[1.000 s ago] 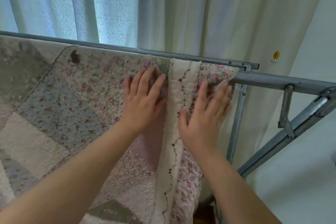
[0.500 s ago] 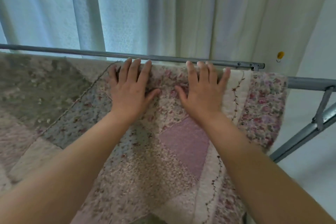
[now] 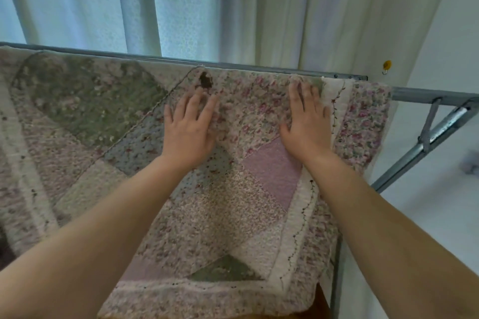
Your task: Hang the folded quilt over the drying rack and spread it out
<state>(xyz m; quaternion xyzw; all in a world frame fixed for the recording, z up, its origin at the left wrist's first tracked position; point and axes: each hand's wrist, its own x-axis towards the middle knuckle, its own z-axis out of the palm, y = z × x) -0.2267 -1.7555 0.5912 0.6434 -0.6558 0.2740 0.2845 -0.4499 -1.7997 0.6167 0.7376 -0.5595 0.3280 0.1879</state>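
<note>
A floral patchwork quilt [image 3: 228, 204] in pink, green and cream hangs over the grey metal drying rack [image 3: 427, 93], covering most of the top bar and draping toward me. My left hand [image 3: 189, 132] lies flat on the quilt a little below the top bar, fingers spread. My right hand [image 3: 305, 124] presses flat on the quilt close to its cream embroidered border, fingertips near the top edge. Neither hand grips the cloth. The quilt's right edge sits just short of the rack's corner joint.
The rack's far rail [image 3: 155, 55] runs behind the quilt. Its slanted brace [image 3: 425, 147] and upright leg [image 3: 337, 280] stand at the right. Pale curtains [image 3: 207, 8] hang close behind. A yellow wall hook [image 3: 386, 66] is on the white wall at right.
The folded strip at the right end has been spread flat toward the rack's corner. Both hands then slid down and apart across the quilt, pressing it smooth.
</note>
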